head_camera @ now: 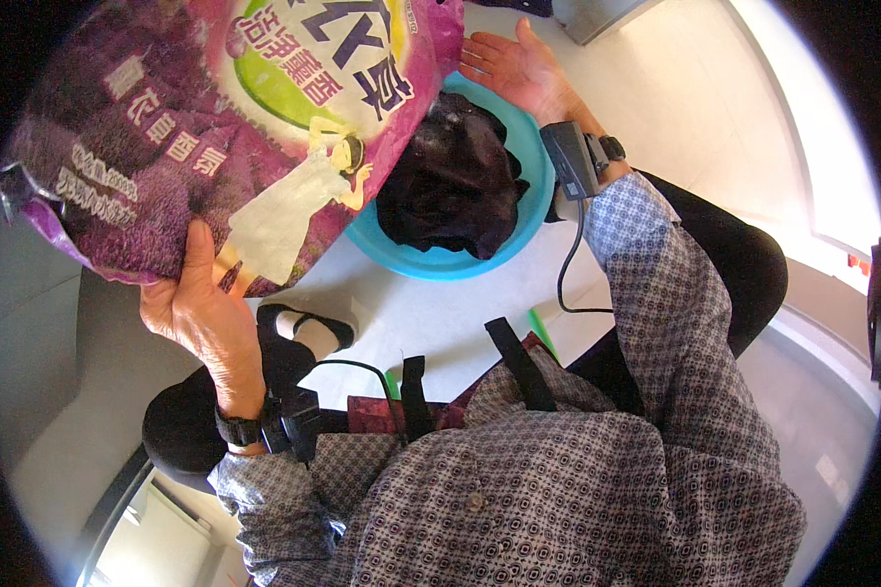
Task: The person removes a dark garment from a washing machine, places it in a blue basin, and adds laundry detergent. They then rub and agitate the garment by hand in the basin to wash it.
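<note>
A large purple plastic bag of laundry detergent (264,147) with printed writing fills the upper left. My left hand (213,315) holds its lower edge, with the thumb over the front. Partly behind the bag, a round light-blue plastic basin (440,268) stands on the floor with dark, wet-looking cloth (459,176) in it. My right hand (517,70) is above the basin's far right rim, palm up, fingers stretched towards the bag's right edge. It holds nothing visible; whether the fingertips touch the bag is unclear. The bag's opening cannot be made out.
Pale floor (411,315) surrounds the basin. My foot in a black shoe (334,326) is left of it. Green strips (543,334) show by the black straps near my lap. A cable (565,279) hangs from the device on my right wrist. A grey furniture corner (595,18) stands beyond.
</note>
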A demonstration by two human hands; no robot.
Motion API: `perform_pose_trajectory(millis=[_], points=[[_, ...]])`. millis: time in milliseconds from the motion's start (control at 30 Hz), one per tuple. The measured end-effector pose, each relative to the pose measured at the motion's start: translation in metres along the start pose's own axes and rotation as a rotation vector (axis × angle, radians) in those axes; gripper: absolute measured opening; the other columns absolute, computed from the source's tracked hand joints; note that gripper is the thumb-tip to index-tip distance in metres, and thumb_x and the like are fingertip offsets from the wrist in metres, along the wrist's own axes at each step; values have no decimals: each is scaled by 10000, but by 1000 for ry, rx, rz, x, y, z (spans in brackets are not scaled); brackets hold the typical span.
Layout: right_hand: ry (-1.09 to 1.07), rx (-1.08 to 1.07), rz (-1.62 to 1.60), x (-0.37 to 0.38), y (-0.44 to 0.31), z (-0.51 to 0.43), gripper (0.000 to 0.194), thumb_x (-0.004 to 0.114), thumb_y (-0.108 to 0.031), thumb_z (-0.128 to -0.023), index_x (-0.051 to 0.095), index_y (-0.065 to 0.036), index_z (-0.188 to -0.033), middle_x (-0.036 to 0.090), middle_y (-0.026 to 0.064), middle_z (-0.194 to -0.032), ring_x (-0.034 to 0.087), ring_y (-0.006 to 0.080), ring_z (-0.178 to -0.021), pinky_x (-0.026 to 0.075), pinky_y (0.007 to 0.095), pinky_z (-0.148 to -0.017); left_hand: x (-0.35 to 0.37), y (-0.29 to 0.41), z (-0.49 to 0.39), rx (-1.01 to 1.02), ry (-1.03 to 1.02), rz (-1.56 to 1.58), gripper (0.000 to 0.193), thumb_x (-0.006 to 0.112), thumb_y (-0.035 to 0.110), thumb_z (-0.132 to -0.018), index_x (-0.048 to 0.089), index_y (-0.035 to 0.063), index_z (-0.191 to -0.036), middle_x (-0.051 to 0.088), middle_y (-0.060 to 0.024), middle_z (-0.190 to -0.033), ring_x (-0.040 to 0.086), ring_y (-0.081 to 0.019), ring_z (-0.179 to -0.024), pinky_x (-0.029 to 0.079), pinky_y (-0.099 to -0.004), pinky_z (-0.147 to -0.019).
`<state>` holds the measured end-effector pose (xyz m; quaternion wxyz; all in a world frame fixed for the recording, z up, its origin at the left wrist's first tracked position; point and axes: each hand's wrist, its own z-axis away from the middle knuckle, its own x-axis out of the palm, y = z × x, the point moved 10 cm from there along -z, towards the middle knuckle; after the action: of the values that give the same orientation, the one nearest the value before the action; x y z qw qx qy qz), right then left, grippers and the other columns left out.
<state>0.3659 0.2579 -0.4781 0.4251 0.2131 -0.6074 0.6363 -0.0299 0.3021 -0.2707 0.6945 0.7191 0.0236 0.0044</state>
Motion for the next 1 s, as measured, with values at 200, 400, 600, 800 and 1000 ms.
perform_pose_trajectory(millis=[200, 400, 600, 800, 1000], points=[[66, -9, 27, -27, -6, 12, 919, 389, -625, -927, 157, 90, -1456, 280, 265, -1494, 309, 376, -1373, 238, 479, -1148, -3, -4, 3, -37, -39, 3, 167, 685, 73, -854, 638, 8, -1001, 682, -112, -932, 695, -267, -727, 591, -362, -542], [105, 38, 22, -50, 4, 8, 979, 517, -680, -846, 297, 94, -1404, 413, 260, -1401, 440, 381, -1257, 337, 508, -1073, -7, -15, 9, -98, -90, -76, 212, 703, 98, -850, 608, 11, -1019, 669, -114, -911, 675, -237, -692, 553, -353, -538], [158, 43, 51, -63, 9, 14, 898, 497, -679, -860, 399, 66, -1351, 495, 230, -1323, 474, 372, -1208, 351, 502, -1061, -19, -30, 11, -169, -88, -161, 167, 688, 85, -855, 632, 10, -994, 676, -83, -902, 691, -227, -685, 590, -330, -523], [228, 99, 49, -74, 16, 20, 838, 464, -665, -887, 457, 81, -1270, 539, 239, -1251, 524, 365, -1141, 398, 508, -1020, -24, -37, 11, -165, -104, -124, 170, 687, 79, -856, 630, 14, -1003, 676, -83, -896, 690, -226, -680, 582, -323, -512], [274, 137, 104, -95, 26, 34, 818, 385, -636, -934, 421, 96, -1297, 513, 273, -1297, 532, 396, -1151, 427, 506, -1008, -33, -44, 4, -151, -48, -267, 227, 696, 91, -854, 609, -34, -1024, 647, -116, -888, 674, -265, -728, 574, -355, -571]])
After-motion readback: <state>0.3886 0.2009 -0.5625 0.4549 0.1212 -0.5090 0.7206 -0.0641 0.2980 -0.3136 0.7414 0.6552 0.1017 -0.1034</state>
